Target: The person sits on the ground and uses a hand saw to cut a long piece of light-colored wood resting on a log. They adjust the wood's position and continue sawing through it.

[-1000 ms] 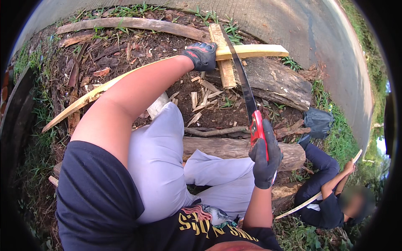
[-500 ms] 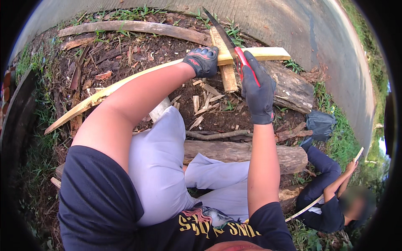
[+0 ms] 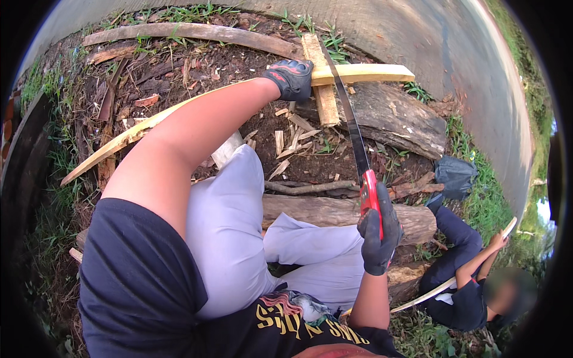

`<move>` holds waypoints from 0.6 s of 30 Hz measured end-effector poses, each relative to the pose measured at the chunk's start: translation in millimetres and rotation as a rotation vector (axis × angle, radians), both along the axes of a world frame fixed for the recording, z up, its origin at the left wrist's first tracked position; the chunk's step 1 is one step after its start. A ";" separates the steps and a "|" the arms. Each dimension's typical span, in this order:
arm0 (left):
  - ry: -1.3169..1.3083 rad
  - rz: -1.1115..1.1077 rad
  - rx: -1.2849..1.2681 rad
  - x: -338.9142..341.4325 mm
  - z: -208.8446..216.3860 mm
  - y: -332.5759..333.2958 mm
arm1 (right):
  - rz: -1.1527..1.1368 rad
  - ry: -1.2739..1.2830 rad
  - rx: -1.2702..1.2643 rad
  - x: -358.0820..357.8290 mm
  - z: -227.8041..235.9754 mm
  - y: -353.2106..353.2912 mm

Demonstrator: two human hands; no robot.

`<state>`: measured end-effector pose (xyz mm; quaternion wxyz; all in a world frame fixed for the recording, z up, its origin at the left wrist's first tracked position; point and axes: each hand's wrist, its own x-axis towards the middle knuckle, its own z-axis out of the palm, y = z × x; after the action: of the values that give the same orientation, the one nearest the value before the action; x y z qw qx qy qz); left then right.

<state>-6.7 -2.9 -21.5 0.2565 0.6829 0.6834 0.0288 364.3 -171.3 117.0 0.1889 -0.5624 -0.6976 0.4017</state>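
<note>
A long, pale wooden strip (image 3: 379, 73) runs from the lower left to the upper right. My left hand (image 3: 289, 79), in a dark padded glove, is closed around it just left of where it crosses a short wood block (image 3: 324, 101). In my gloved right hand (image 3: 381, 230) is the red handle of a hand saw (image 3: 356, 138). The saw's dark blade reaches up and away, lying across the strip just right of the block. Whether the teeth have cut into the strip cannot be made out.
A thick log (image 3: 399, 116) lies under the strip's right part, another log (image 3: 334, 216) by my legs. A weathered plank (image 3: 197, 38) and wood chips (image 3: 289, 142) lie on the soil. At right are a dark bag (image 3: 455, 177) and a seated person (image 3: 465, 280) holding a strip.
My right hand has drawn the saw back toward my body and down, so the far part of the blade now crosses the strip. My left hand stays in place.
</note>
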 end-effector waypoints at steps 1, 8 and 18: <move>-0.009 -0.008 -0.017 -1.9 1.9 1.5 | 0.030 -0.026 0.051 12.1 3.8 -10.8; 0.008 -0.066 -0.006 -3.5 -2.3 17.2 | 0.064 -0.010 0.315 20.2 12.5 -12.8; 0.026 -0.024 -0.068 -9.3 4.3 7.8 | 0.205 0.050 0.448 -45.3 -1.0 62.1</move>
<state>-16.0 4.9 -17.2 0.2713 0.6823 0.6788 -0.0064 319.0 -109.2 116.0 0.2846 -0.4225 -0.8178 0.2678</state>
